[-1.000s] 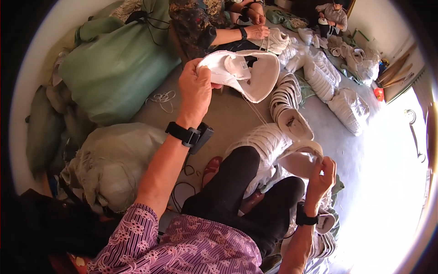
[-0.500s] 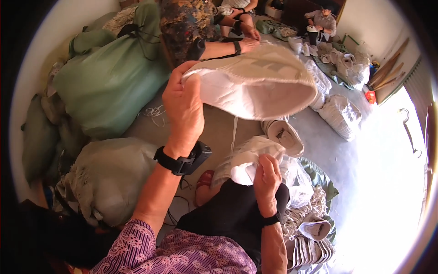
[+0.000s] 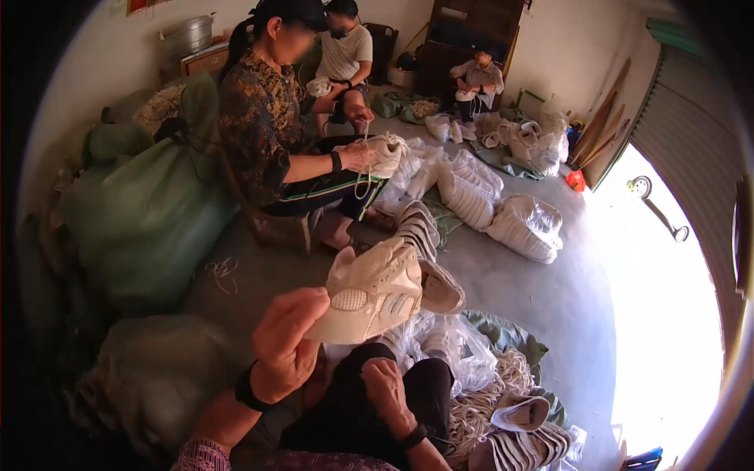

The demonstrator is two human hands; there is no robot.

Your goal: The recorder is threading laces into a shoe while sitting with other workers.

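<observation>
My left hand [image 3: 287, 339] pinches a cream shoe upper [image 3: 377, 297] by its left edge, holding it up above my lap. The upper has a mesh patch, eyelet holes and grey stripes on its side. My right hand [image 3: 386, 387] is low over my dark trousers, its fingers curled inward; whatever they hold, if anything, is hidden. Just behind the held upper, a stack of similar shoe uppers [image 3: 418, 228] stands on the far side, with one upper [image 3: 441, 287] tilted at its near end.
Right of my knees lie a heap of laces [image 3: 471, 404], nested uppers [image 3: 522, 450] and clear plastic bags [image 3: 459, 349]. A co-worker [image 3: 271, 118] sits ahead, lacing a shoe [image 3: 387, 157]. Green sacks [image 3: 145, 220] fill the left. Bagged uppers [image 3: 525, 228] lie toward the open shutter door [image 3: 691, 118].
The view has tipped upward, showing more of the room. My left hand has lowered the upper away from me. My right hand no longer shows beside the second upper.
</observation>
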